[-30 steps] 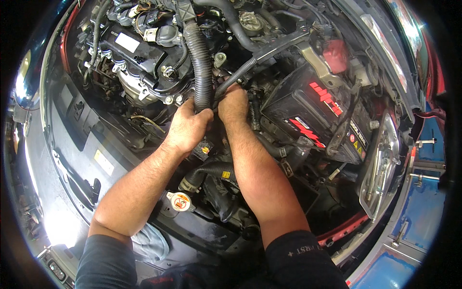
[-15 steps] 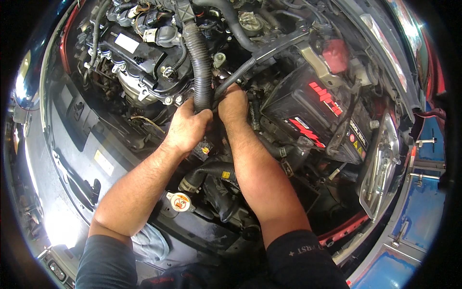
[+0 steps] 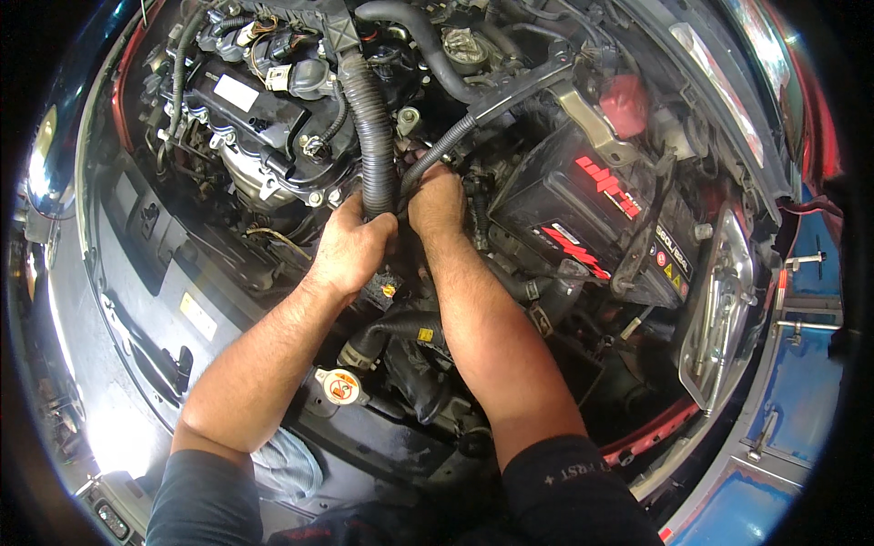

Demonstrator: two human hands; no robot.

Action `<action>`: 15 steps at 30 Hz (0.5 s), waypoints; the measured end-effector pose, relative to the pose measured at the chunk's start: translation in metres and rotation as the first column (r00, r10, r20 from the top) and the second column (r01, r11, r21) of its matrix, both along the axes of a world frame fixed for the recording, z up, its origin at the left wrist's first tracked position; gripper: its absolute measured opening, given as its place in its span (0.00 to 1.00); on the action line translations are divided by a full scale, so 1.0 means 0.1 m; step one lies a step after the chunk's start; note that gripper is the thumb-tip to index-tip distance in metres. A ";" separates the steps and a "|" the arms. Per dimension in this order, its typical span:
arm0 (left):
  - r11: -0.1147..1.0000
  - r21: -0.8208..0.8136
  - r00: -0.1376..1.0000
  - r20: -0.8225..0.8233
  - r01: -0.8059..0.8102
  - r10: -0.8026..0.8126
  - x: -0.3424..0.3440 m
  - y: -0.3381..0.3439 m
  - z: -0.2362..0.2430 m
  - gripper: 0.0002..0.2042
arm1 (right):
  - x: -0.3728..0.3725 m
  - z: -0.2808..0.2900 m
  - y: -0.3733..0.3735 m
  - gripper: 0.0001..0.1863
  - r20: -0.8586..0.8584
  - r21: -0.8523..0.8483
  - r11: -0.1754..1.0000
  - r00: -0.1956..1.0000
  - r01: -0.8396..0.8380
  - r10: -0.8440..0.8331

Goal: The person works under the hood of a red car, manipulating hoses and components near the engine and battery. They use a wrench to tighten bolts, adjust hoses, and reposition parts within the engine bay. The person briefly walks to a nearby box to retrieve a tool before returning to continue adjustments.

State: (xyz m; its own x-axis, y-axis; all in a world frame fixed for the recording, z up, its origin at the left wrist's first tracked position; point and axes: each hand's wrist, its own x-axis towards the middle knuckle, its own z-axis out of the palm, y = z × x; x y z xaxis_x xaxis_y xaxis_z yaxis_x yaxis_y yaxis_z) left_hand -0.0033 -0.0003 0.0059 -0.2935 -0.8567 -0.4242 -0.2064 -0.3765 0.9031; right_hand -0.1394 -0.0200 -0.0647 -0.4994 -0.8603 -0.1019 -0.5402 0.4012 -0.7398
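Observation:
My left hand (image 3: 353,244) is closed around the lower end of a thick black corrugated conduit (image 3: 369,123), the thumb lying across its front. Its other fingers are mostly out of sight behind the conduit. Just to the right, my right hand (image 3: 439,207) reaches down into the engine bay with bent fingers, beside a thinner corrugated conduit (image 3: 439,150). The fingertips are hidden, and what they grip cannot be made out. Below both hands run a black radiator hose (image 3: 401,328) and a radiator cap (image 3: 340,387) with an orange and white label.
The engine (image 3: 273,118) with its black cover lies at upper left. To the right stands a black battery (image 3: 583,200) with red lettering, under a metal bracket (image 3: 587,118). A headlight (image 3: 719,314) sits farther right. A grey cloth (image 3: 287,466) lies by my left elbow.
The whole view has shifted slightly. Both hands keep nearly the same places at the conduits, with little visible movement.

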 end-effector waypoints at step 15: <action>1.000 -0.020 0.999 0.049 0.007 -0.006 -0.01 0.01 0.03 0.13 | -0.02 0.02 0.02 0.13 0.003 0.070 0.997 1.000 -0.031 0.031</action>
